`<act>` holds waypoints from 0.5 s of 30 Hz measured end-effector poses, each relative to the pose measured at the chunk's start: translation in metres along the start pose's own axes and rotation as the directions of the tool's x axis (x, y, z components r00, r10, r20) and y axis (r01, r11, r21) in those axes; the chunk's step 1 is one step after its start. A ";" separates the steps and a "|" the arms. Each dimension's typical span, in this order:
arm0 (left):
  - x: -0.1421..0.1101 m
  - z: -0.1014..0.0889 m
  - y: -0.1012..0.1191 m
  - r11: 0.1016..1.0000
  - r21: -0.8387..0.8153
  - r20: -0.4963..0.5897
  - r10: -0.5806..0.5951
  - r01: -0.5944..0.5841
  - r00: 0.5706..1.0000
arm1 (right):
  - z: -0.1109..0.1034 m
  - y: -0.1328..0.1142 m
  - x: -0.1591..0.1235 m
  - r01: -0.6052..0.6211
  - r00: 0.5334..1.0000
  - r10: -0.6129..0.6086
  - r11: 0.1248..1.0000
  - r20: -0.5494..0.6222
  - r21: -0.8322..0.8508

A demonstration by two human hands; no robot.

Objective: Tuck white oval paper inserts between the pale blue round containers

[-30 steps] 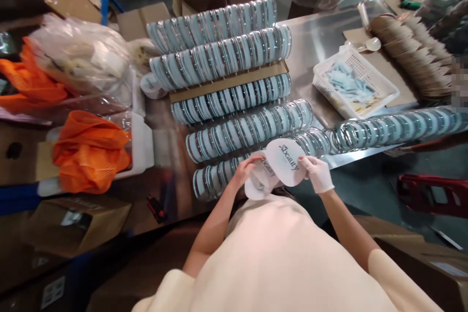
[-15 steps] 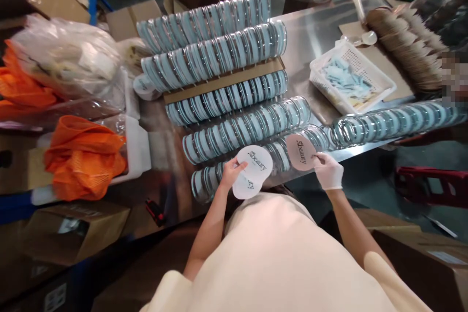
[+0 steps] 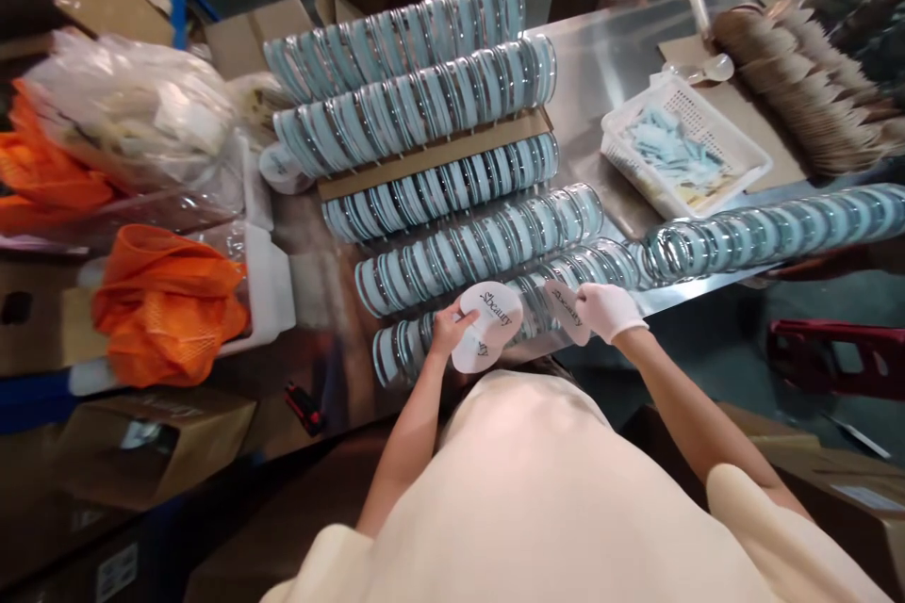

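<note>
Beyond both hands, rows of round tins (image 3: 452, 184) lie on edge across the steel table (image 3: 608, 75). The left hand (image 3: 447, 332) pinches a small stack of white printed discs (image 3: 487, 325). Just right of them, the gloved right hand (image 3: 609, 311) grips one single disc (image 3: 567, 309), tilted over the nearest row.
</note>
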State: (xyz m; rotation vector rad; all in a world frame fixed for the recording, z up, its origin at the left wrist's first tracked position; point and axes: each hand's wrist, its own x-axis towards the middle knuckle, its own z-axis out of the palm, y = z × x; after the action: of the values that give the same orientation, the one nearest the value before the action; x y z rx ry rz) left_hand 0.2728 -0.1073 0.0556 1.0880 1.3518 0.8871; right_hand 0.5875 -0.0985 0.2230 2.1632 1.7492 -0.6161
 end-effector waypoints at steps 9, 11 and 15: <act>0.000 -0.003 -0.004 1.000 0.022 0.008 -0.013 0.013 1.000 | 0.127 -0.018 0.034 0.007 0.991 0.036 0.948 -0.129 0.318; -0.001 -0.002 -0.005 1.000 0.014 0.000 -0.019 0.019 1.000 | 0.142 -0.019 0.032 -0.058 0.982 0.131 0.896 -0.137 0.441; 0.000 -0.001 -0.007 0.999 -0.020 -0.013 -0.040 0.039 0.999 | 0.136 -0.011 0.031 -0.048 0.999 0.034 0.831 0.034 0.555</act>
State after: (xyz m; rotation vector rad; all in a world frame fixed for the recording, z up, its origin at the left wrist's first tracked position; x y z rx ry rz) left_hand 0.2715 -0.1091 0.0489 1.0385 1.3681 0.8785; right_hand 0.5622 -0.1343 0.0903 2.5330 1.6458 -1.2684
